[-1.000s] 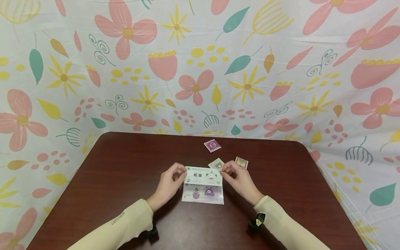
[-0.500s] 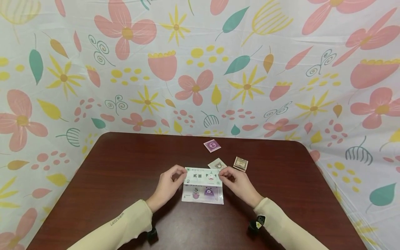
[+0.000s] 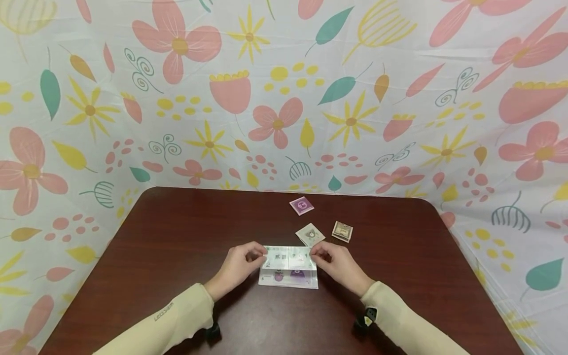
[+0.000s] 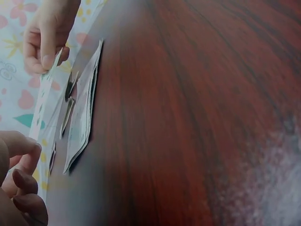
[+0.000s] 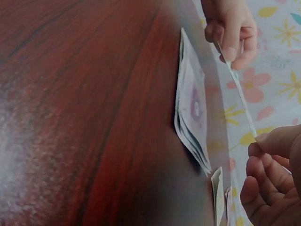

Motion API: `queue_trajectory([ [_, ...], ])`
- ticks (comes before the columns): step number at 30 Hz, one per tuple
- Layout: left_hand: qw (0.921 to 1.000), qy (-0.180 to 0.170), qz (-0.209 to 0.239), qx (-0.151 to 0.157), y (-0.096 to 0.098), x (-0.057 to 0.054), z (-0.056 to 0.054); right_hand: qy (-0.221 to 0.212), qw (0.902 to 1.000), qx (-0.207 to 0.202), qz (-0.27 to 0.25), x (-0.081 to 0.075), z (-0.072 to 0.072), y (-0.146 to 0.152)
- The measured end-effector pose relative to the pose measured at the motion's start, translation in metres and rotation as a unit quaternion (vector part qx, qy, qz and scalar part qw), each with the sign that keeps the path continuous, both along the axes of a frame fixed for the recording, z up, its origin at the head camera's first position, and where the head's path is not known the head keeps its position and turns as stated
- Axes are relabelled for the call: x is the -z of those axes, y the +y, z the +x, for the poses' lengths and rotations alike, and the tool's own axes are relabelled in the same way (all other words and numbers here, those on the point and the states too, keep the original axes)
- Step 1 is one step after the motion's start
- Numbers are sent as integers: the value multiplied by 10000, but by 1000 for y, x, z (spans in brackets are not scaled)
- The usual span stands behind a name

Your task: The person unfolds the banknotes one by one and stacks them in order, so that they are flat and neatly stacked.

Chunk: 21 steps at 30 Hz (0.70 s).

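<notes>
My left hand (image 3: pixel 239 264) pinches the left edge of a pale green play banknote (image 3: pixel 277 257) marked 2. Its right edge is pinched by my right hand (image 3: pixel 339 264). Both wrist views show the green note edge-on, held above the table and apart from what lies below. Under it is a small stack of purple-and-white play banknotes (image 3: pixel 288 282) marked 5, flat on the table; the green note covers its upper part in the head view. Layered edges of the banknote stack (image 5: pixel 192 103) show in the right wrist view.
Behind the hands lie a folded pale note (image 3: pixel 310 234), a folded brown note (image 3: pixel 342 231) and a folded purple note (image 3: pixel 301 205). The dark wooden table (image 3: pixel 177 227) ends at a flower-patterned cloth (image 3: pixel 275 98) at the back and sides.
Both hands have come down a little toward me with the green banknote, which now covers more of the purple note and shows a bright glare. The folded pale note is more exposed.
</notes>
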<state>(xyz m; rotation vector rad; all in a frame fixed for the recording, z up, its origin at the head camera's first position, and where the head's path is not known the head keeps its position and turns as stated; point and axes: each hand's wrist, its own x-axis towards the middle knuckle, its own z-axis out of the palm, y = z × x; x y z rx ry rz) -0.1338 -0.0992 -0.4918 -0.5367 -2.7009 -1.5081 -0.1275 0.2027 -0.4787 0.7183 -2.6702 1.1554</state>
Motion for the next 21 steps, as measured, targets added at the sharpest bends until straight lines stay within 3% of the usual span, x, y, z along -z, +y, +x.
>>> queue_trajectory([
  [11, 9929, 452, -1007, 439, -4, 4, 3, 55, 9976, -318, 611, 10, 6, -4],
  [21, 9896, 461, -1193, 662, -6, 7, 4, -243, 9961, -495, 692, 15, 8, -7],
])
